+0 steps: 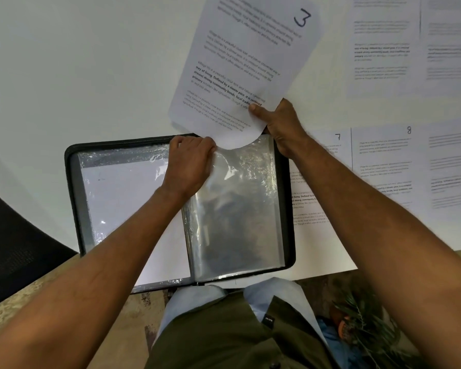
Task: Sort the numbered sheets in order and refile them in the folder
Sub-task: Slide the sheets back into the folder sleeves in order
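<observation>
Bright even light on white table (91,62), glare on plastic sleeves (240,198) just below the fingers (197,145), papers (437,49) far right of fingers blurred, strong wide-angle bending at edges

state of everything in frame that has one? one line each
folder: open flat on the table
right sleeve: empty, top held open
left sleeve: sheet inside
sheet 3: in the air, bottom edge at the sleeve mouth
left hand: pinching the sleeve top
right hand: gripping sheet 3
sheets 7 and 8: flat on the table
</observation>
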Action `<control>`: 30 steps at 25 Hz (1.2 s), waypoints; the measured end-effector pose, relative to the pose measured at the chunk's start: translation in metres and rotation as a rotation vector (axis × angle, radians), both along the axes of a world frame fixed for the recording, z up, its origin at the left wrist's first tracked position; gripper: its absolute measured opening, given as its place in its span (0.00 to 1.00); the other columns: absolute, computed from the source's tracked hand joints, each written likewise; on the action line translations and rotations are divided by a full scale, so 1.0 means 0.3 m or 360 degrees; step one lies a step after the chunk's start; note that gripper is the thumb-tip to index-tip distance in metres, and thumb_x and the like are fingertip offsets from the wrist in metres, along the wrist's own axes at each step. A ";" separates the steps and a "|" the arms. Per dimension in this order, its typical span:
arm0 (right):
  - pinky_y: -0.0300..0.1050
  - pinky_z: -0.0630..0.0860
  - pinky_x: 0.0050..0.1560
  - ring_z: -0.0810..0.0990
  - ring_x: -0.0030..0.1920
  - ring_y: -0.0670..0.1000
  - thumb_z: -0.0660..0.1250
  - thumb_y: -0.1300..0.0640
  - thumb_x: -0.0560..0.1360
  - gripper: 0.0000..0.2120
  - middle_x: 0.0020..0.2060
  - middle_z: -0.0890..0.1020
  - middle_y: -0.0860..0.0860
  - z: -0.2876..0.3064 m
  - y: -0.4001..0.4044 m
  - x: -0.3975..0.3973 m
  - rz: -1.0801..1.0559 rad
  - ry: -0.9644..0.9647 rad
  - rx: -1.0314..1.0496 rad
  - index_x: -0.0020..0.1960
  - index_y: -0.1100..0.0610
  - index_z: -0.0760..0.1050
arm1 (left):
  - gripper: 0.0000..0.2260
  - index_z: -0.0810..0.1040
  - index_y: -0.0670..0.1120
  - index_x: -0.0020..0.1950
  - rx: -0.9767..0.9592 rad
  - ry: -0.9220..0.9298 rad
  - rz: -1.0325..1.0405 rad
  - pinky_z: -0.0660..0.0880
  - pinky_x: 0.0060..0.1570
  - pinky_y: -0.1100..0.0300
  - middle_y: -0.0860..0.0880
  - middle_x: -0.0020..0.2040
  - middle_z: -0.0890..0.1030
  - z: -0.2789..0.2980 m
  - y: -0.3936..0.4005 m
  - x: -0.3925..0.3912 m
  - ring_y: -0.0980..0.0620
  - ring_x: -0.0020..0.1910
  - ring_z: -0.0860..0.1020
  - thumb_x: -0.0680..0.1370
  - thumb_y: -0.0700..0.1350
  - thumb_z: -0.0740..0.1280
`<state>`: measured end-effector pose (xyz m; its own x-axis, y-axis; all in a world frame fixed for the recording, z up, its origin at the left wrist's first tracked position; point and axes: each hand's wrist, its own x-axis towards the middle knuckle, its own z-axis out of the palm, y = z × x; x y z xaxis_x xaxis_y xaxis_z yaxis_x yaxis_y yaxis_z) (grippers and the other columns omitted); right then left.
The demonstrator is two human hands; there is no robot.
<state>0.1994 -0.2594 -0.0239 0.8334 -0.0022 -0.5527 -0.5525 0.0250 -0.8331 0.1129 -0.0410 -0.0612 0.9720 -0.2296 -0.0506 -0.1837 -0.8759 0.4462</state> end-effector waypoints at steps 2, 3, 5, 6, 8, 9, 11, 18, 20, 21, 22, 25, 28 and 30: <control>0.52 0.83 0.56 0.85 0.59 0.54 0.72 0.64 0.78 0.20 0.61 0.84 0.56 0.004 -0.016 0.008 0.0042 -0.0033 -0.0002 0.68 0.62 0.76 | 0.06 0.79 0.50 0.51 0.0018 0.0003 -0.0001 0.65 0.58 0.49 0.54 0.43 0.81 0.002 -0.002 0.009 0.49 0.48 0.78 0.83 0.46 0.62; 0.53 0.83 0.57 0.85 0.59 0.54 0.72 0.63 0.78 0.19 0.60 0.84 0.56 0.006 -0.020 0.015 0.0035 -0.0044 -0.0005 0.68 0.62 0.76 | 0.06 0.78 0.50 0.51 0.0034 0.0004 -0.0007 0.65 0.57 0.49 0.54 0.43 0.81 0.005 -0.005 0.012 0.49 0.47 0.78 0.83 0.46 0.62; 0.56 0.82 0.60 0.85 0.59 0.55 0.73 0.63 0.78 0.19 0.60 0.84 0.56 0.005 -0.020 0.035 -0.0034 -0.0044 0.0013 0.68 0.62 0.76 | 0.05 0.77 0.50 0.49 0.0067 0.0000 -0.0012 0.65 0.56 0.49 0.53 0.41 0.79 0.012 -0.009 0.015 0.48 0.44 0.77 0.82 0.45 0.62; 0.56 0.82 0.59 0.85 0.58 0.55 0.73 0.62 0.78 0.19 0.58 0.85 0.56 0.005 -0.018 0.044 -0.0085 -0.0030 0.0019 0.67 0.63 0.77 | 0.05 0.76 0.50 0.47 0.0079 0.0002 -0.0008 0.65 0.55 0.49 0.53 0.40 0.77 0.016 -0.010 0.014 0.47 0.43 0.76 0.82 0.44 0.63; 0.54 0.84 0.56 0.86 0.56 0.54 0.73 0.62 0.78 0.18 0.55 0.86 0.55 0.008 -0.005 0.060 -0.0166 0.0003 0.0025 0.66 0.64 0.77 | 0.05 0.75 0.50 0.46 0.0096 0.0009 -0.0007 0.65 0.55 0.49 0.53 0.38 0.76 0.023 -0.012 0.013 0.47 0.42 0.75 0.81 0.44 0.63; 0.52 0.84 0.54 0.86 0.55 0.53 0.73 0.63 0.78 0.17 0.54 0.86 0.54 0.008 0.001 0.064 -0.0181 0.0004 0.0033 0.66 0.64 0.77 | 0.05 0.75 0.50 0.46 0.0101 0.0011 -0.0010 0.65 0.55 0.48 0.53 0.38 0.75 0.026 -0.012 0.011 0.47 0.42 0.75 0.81 0.44 0.63; 0.51 0.84 0.53 0.86 0.54 0.52 0.73 0.63 0.78 0.17 0.53 0.86 0.53 0.006 0.011 0.067 -0.0187 -0.0002 0.0046 0.65 0.63 0.78 | 0.04 0.75 0.50 0.46 0.0103 0.0010 -0.0019 0.65 0.55 0.48 0.53 0.39 0.76 0.027 -0.012 0.011 0.46 0.42 0.75 0.81 0.44 0.63; 0.50 0.84 0.52 0.86 0.54 0.53 0.72 0.63 0.78 0.15 0.53 0.86 0.53 0.003 0.024 0.059 -0.0098 -0.0052 0.0080 0.64 0.61 0.77 | 0.05 0.74 0.50 0.46 0.0128 0.0006 -0.0014 0.64 0.54 0.49 0.53 0.39 0.76 0.024 -0.015 0.013 0.47 0.42 0.75 0.81 0.44 0.62; 0.51 0.84 0.54 0.86 0.55 0.53 0.73 0.62 0.78 0.17 0.54 0.86 0.53 0.010 0.031 0.072 -0.0127 -0.0078 0.0077 0.65 0.62 0.77 | 0.05 0.75 0.50 0.47 0.0133 0.0013 -0.0009 0.64 0.55 0.49 0.53 0.39 0.77 0.024 -0.014 0.011 0.47 0.42 0.75 0.81 0.44 0.62; 0.52 0.84 0.54 0.86 0.54 0.53 0.73 0.62 0.78 0.17 0.54 0.86 0.53 0.016 0.034 0.082 -0.0133 -0.0093 0.0069 0.65 0.62 0.77 | 0.05 0.75 0.50 0.47 0.0135 0.0013 -0.0007 0.64 0.55 0.49 0.53 0.39 0.77 0.024 -0.014 0.012 0.47 0.43 0.75 0.81 0.43 0.62; 0.53 0.84 0.55 0.86 0.54 0.53 0.73 0.62 0.78 0.18 0.54 0.86 0.54 0.020 0.037 0.090 -0.0137 -0.0107 0.0063 0.66 0.63 0.77 | 0.05 0.75 0.50 0.47 0.0135 0.0020 -0.0005 0.64 0.56 0.49 0.53 0.40 0.77 0.023 -0.014 0.011 0.47 0.43 0.75 0.81 0.43 0.62; 0.54 0.84 0.55 0.86 0.54 0.53 0.73 0.63 0.77 0.18 0.54 0.86 0.55 0.023 0.043 0.104 -0.0157 -0.0117 0.0082 0.66 0.64 0.77 | 0.04 0.75 0.50 0.48 0.0125 0.0029 0.0009 0.64 0.57 0.49 0.54 0.40 0.76 0.023 -0.017 0.009 0.48 0.43 0.75 0.81 0.43 0.62; 0.54 0.84 0.56 0.86 0.56 0.54 0.73 0.62 0.78 0.17 0.55 0.86 0.55 0.008 0.042 0.086 -0.0092 -0.0086 0.0091 0.66 0.62 0.77 | 0.04 0.75 0.50 0.48 0.0122 0.0036 0.0002 0.64 0.56 0.48 0.54 0.40 0.76 0.027 -0.019 0.008 0.47 0.44 0.75 0.81 0.43 0.62; 0.54 0.83 0.57 0.85 0.57 0.55 0.73 0.62 0.78 0.19 0.58 0.85 0.56 -0.009 0.028 0.066 -0.0039 -0.0058 0.0085 0.68 0.63 0.76 | 0.05 0.76 0.50 0.49 0.0126 0.0045 -0.0009 0.64 0.56 0.48 0.53 0.41 0.78 0.029 -0.019 0.010 0.46 0.45 0.76 0.81 0.44 0.61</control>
